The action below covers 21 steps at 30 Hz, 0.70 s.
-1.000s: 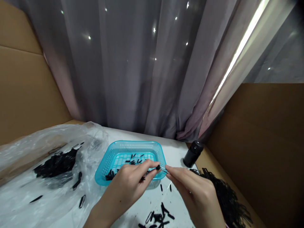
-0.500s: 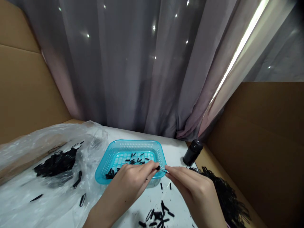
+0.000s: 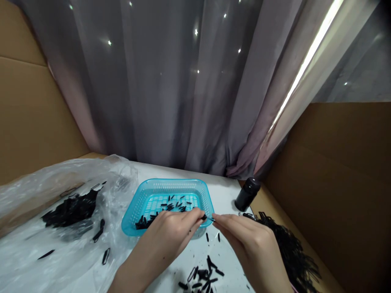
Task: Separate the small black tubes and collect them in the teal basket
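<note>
Over the near right rim of the blue plastic basket (image 3: 167, 184), my two hands meet at their fingertips. My left hand (image 3: 174, 230) is closed in a pinch on a small black piece (image 3: 204, 217). A thin shiny strip (image 3: 210, 219) runs from that piece to my right hand (image 3: 246, 236), which pinches its other end. The exact kind of both parts is too small to make out. Many short black pieces (image 3: 172, 206) lie inside the basket, partly hidden by my left hand. Below my hands, a loose heap of black pieces (image 3: 203, 274) lies on the white table (image 3: 166, 276).
Clear plastic sheeting (image 3: 119, 175) spreads over the left, with a black pile (image 3: 73, 209) on it. A dark bottle (image 3: 247, 194) stands at the right, behind a large heap of black loops (image 3: 293, 248). Cardboard walls (image 3: 336, 162) flank both sides; a grey curtain (image 3: 159, 101) hangs behind.
My hands keep almost the same place and grip. The thin strip between them has turned slightly and now looks narrower. The whole view has shifted a little.
</note>
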### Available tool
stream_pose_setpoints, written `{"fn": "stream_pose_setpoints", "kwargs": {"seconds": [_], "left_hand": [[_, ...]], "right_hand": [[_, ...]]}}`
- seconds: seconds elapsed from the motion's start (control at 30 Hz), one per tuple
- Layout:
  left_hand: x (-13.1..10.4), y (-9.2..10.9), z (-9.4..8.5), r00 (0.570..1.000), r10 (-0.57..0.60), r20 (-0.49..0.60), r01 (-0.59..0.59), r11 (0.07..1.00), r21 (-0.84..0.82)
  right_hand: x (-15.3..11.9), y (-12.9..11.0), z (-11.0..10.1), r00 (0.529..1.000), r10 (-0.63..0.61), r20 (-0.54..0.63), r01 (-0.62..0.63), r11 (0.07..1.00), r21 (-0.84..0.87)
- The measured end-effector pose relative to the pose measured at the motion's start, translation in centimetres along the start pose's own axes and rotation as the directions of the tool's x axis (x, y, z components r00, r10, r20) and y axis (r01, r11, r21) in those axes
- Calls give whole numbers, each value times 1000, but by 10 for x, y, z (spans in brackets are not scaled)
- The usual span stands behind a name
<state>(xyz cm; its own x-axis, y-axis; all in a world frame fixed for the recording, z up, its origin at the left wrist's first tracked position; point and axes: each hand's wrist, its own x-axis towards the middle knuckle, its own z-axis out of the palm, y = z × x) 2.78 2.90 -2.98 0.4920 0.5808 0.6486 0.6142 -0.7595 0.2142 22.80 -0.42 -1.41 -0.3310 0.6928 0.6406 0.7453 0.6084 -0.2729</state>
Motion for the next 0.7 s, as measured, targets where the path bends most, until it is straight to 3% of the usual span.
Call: {"fn": "stream_pose_setpoints", "kwargs": {"seconds": [0.3,0.7], "left_hand": [[-1,-1,-1,999,-38,0,38,997,-67],[-1,-5,2,996,-50,-80,36,985,-170]], "right_hand": [[1,0,0,999,-15,-32,17,997,72],[3,0,5,992,-39,-116,52,993,107]]}}
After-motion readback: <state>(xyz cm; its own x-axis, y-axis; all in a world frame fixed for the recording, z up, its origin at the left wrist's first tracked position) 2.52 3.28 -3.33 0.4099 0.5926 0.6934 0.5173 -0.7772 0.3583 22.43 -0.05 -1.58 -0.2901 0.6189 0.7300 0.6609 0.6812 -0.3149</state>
